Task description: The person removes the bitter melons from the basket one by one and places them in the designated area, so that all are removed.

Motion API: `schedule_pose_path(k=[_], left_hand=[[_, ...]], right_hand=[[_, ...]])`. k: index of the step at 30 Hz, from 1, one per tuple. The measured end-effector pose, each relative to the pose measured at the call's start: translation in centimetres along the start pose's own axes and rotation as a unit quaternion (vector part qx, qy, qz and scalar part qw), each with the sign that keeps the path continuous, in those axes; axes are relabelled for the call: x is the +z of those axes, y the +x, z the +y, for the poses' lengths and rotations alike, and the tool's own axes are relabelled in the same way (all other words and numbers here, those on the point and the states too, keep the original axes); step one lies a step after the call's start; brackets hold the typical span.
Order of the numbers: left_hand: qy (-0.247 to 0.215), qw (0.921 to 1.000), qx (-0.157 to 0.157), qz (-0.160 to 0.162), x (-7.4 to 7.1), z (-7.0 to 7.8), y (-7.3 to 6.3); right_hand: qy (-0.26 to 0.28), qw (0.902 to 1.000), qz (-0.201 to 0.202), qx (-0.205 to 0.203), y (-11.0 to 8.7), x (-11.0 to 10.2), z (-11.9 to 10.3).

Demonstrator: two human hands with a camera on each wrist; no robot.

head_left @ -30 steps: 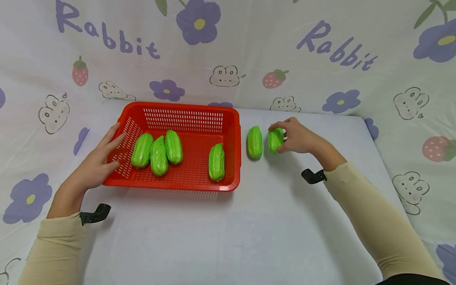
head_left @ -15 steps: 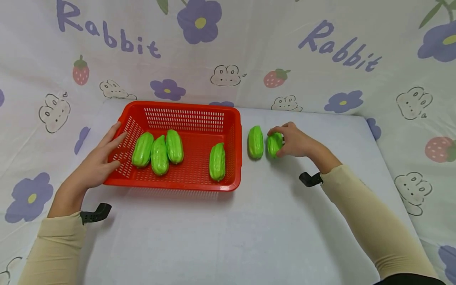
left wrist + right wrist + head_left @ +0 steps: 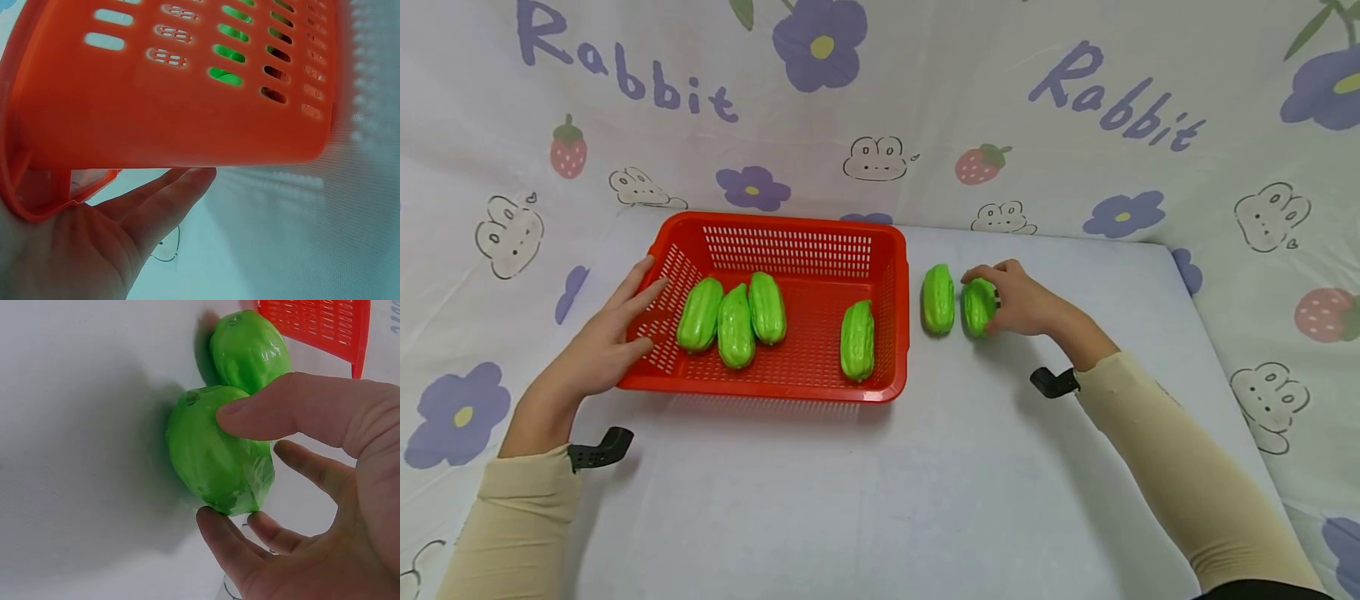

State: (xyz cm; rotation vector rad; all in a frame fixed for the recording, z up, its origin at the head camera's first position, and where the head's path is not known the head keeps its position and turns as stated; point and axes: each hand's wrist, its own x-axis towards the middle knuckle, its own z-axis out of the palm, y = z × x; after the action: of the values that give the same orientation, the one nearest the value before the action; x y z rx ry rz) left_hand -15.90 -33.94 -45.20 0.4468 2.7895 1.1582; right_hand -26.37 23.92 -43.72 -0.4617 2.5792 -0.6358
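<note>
On the white table, right of the red basket [image 3: 760,387], my right hand [image 3: 1026,302] holds a bright green, ridged gourd [image 3: 978,307]. In the right wrist view, the thumb lies over this glossy gourd [image 3: 212,453], with fingertips at its other end. A similar gourd [image 3: 937,300] lies close on its left. At the basket's left end, my left hand [image 3: 591,346] rests with fingers spread and fairly straight. Two of those fingers reach along the basket's outer wall [image 3: 156,119] in the left wrist view, just under the rim; the thumb is hidden there.
Inside the basket, three gourds [image 3: 735,327] are grouped at the left and one gourd [image 3: 857,342] lies at the right. A printed cloth [image 3: 940,108] hangs behind the table [image 3: 910,500].
My right hand has moved slightly left and toward the near side with its gourd, closer to the neighbouring one; over the last half second it barely shifts. The left hand and basket stay put.
</note>
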Motion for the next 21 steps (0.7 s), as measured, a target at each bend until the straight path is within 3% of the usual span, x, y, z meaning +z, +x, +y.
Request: schedule_pose_path(k=[21], left_hand=[[-0.001,1.0000,0.003,0.000,0.06,-0.19,0.07]], right_hand=[[0.002,0.9997,0.018,0.018,-0.25,0.41,-0.15]])
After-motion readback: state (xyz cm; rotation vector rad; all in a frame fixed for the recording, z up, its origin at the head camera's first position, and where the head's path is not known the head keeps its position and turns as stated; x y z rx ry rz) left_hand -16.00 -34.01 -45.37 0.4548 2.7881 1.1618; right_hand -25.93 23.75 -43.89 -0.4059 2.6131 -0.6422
